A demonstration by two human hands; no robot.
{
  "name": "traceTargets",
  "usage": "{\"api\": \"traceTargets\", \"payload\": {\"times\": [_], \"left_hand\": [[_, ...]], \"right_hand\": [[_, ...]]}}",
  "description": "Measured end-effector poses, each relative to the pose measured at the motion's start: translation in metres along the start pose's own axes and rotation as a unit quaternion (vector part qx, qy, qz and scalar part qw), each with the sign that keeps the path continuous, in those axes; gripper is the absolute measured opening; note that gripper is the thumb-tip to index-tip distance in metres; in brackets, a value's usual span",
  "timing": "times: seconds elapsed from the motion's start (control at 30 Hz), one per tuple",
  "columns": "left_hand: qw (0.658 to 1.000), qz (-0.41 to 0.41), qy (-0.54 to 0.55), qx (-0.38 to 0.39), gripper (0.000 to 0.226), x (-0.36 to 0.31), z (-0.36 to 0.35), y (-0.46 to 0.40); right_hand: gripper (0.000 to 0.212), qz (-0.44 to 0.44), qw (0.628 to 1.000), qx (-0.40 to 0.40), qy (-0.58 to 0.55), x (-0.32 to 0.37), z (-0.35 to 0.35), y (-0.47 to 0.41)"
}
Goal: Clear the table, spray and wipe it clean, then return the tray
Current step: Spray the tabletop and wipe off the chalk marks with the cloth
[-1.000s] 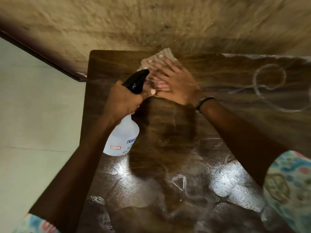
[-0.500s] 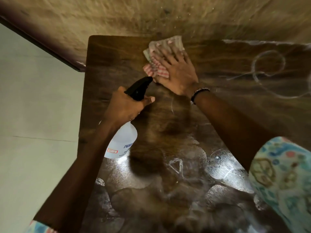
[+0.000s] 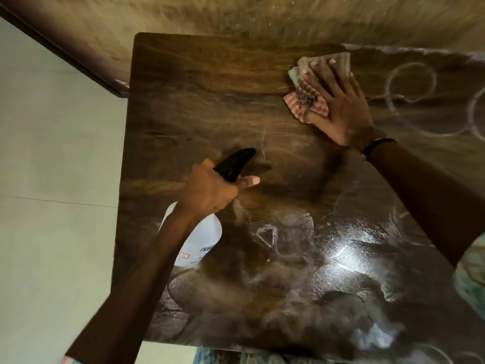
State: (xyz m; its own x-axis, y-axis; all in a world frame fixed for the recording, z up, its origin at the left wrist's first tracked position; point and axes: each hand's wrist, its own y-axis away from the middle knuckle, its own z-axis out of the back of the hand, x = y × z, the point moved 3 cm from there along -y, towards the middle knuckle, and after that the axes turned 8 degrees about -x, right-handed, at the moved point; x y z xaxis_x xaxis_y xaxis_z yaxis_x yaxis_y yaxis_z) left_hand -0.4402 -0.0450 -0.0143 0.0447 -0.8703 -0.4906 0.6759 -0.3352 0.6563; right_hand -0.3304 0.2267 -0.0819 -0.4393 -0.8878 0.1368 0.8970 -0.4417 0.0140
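Wiping stage: worktop (image 3: 210,74) bare, wet w/ streaks, tray not in view. Right hand (image 3: 338,106) lies flat, fingers spread, pressing cloth (image 3: 305,101) near far edge to scrub. Left hand (image 3: 207,193) has its grip wrapped round bottle (image 3: 199,243) neck, held ready for respray.

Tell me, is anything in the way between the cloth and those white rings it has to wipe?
Nothing visible. The right hand presses the cloth flat on the table, and the white rings lie just to its right, with only bare tabletop between.
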Motion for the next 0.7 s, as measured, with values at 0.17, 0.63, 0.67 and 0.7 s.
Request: {"api": "traceTargets", "payload": {"times": [0.17,0.63,0.67,0.7], "left_hand": [[1.0,-0.005,0.027,0.005,0.073,0.007,0.003,0.001],[0.997,0.001,0.07,-0.037,0.09,0.015,0.022,0.001],[0.997,0.001,0.066,-0.041,0.084,0.017,0.022,0.0],[0.997,-0.01,0.055,-0.044,0.081,0.017,0.021,0.0]], "right_hand": [[0.075,-0.009,1.0,-0.003,0.002,0.007,0.001,0.001],[0.065,0.21,0.977,0.014,-0.042,0.161,-0.022,0.039],[0.066,0.211,0.977,0.006,-0.043,0.147,-0.021,0.046],[0.069,0.202,0.979,0.001,-0.038,0.13,-0.02,0.053]]}}
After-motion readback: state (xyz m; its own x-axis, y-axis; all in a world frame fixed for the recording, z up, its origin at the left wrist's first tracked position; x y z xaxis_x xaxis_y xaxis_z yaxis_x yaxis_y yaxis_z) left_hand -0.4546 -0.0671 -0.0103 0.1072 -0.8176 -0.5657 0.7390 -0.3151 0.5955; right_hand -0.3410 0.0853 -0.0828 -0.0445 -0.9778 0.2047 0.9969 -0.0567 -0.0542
